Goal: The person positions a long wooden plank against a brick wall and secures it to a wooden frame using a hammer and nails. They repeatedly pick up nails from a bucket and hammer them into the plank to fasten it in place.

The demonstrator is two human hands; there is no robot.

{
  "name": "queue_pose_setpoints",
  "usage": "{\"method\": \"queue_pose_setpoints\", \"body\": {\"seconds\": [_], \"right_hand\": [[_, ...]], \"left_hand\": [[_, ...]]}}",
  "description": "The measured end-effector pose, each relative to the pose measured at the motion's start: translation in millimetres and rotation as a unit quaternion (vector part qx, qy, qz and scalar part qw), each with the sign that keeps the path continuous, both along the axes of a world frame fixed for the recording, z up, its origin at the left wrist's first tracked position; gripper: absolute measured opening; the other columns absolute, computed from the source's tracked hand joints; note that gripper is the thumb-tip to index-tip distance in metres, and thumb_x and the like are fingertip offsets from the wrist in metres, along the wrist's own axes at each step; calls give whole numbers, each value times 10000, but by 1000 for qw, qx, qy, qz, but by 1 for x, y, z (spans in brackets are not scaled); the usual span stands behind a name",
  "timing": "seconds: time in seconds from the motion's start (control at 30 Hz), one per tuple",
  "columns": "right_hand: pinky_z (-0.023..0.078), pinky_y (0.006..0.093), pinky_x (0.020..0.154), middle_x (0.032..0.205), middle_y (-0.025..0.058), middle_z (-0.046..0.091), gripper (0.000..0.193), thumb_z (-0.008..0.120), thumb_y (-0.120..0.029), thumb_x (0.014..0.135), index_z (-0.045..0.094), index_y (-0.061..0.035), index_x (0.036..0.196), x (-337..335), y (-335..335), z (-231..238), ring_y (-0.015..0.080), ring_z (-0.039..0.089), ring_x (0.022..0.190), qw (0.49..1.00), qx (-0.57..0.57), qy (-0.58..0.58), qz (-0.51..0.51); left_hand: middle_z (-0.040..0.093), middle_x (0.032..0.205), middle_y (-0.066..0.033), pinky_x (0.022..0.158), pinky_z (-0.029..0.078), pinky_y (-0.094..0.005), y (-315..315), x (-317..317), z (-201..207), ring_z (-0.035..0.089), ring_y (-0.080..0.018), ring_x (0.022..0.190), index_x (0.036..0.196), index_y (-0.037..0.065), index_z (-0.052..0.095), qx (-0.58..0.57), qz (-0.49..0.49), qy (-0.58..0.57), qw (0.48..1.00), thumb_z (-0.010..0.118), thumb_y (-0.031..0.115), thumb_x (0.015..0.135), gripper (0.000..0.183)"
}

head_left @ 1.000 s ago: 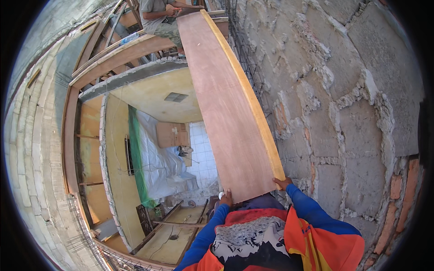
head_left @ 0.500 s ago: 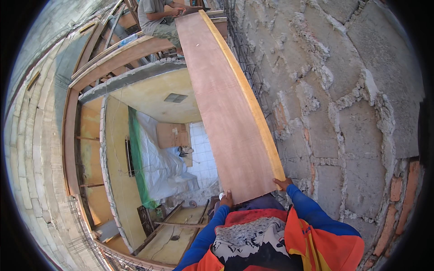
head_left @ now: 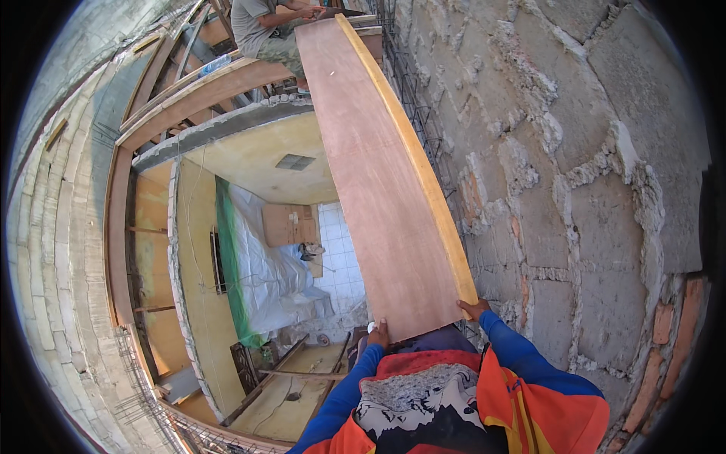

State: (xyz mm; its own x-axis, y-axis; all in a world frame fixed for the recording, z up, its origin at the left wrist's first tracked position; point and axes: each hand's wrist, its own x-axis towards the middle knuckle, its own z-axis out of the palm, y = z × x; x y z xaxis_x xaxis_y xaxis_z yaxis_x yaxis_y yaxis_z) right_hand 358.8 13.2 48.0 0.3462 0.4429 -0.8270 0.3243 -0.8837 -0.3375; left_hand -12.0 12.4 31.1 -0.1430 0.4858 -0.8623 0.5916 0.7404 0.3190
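Where the blue sleeves rise from the lower edge of the frame, the left hand (head_left: 379,334) grips the near left corner of a long plywood board (head_left: 378,181), fingers curled over its end edge, and the right hand (head_left: 474,309) clasps the near right corner, fingers wrapped over the yellow batten (head_left: 412,151) that runs along the board's right side. The board stretches from lower centre up to the top of the frame, hard beside the rough block wall (head_left: 575,174) on the right.

It looks stiff but long, so it will likely be heavy at the ends and inclined to sway or twist; the smooth reddish face offers little purchase, which makes the edges and the batten the sound places to hold. A grip at both near corners, as now, should check any roll.

At the top of the frame, the far end lies by a seated person (head_left: 261,30), whose hands are at that end. Left of the board, well below, opens a room with a tiled floor (head_left: 340,257) and plastic sheeting (head_left: 265,265).
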Motion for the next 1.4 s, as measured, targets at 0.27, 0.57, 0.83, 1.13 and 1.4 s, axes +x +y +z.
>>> {"method": "queue_pose_setpoints", "body": {"seconds": [0.27,0.57,0.83,1.13,1.4], "right_hand": [[600,361,630,932,147,734,657,828,-537,705,717,18,1039,-1,-6,-3,230,729,760,999,34,15,-15],[585,348,654,920,153,739,583,816,-484,741,722,9,1037,-4,0,32,228,729,768,999,43,-2,-24],[572,355,672,921,131,743,521,808,-443,766,722,-25,1064,13,-6,38,219,724,764,996,83,-41,-6],[560,368,724,932,147,741,519,790,-429,768,711,-21,1079,8,-3,72,247,723,810,989,138,-60,11],[547,400,811,998,185,732,535,779,-456,747,714,-36,1072,3,-3,97,329,711,933,978,166,-121,33]], "left_hand": [[582,1258,-343,1067,387,-457,-7,-3,-12,530,-444,1253,1294,-75,568,28,-9,6,1000,257,699,951,902],[621,1195,-334,1010,440,-438,17,-9,16,594,-417,1183,1237,-88,599,35,-41,-60,997,396,648,947,817],[680,1059,-283,898,507,-441,57,5,16,670,-387,997,1177,-43,611,174,61,-60,981,595,540,909,641],[655,1123,-274,920,499,-448,62,11,2,654,-389,1025,1288,-28,483,191,95,-80,974,666,525,860,722],[574,1189,-206,1051,378,-442,102,74,120,450,-355,1240,1317,39,481,450,-69,141,879,730,369,825,643]]}}
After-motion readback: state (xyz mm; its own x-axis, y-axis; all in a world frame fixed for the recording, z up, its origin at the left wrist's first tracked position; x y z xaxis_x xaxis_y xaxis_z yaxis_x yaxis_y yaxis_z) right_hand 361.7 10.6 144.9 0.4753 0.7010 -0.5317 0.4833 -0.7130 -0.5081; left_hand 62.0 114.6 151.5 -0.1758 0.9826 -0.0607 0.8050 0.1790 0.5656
